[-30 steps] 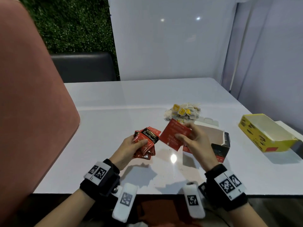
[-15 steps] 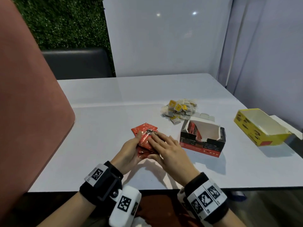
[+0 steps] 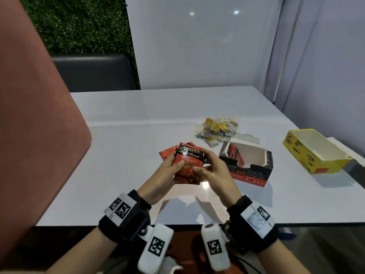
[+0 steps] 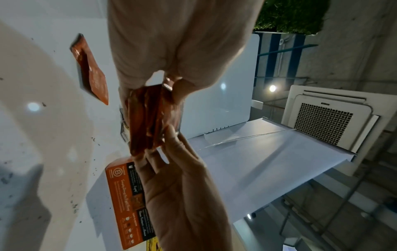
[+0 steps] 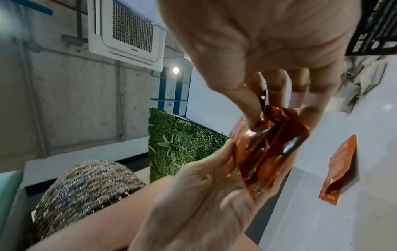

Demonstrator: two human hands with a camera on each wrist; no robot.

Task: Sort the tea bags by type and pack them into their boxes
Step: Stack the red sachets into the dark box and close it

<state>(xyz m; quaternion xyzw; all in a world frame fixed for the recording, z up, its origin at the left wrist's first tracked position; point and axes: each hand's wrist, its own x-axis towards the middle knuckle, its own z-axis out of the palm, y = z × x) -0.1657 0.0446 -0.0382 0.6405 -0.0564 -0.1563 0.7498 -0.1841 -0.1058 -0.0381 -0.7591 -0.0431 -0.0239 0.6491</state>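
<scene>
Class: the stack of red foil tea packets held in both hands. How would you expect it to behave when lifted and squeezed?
The stack of red packets is probably light. The glossy foil looks slippery, so packets may slide and fan out, as their uneven edges suggest. The creases suggest it bends rather than stays stiff.

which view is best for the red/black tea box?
Head view: the red/black tea box shows whole, open on top, a few red packets at its left end. Left wrist shows only its orange printed side, partly behind the right hand. Right wrist catches just a black corner at the frame edge.
</scene>
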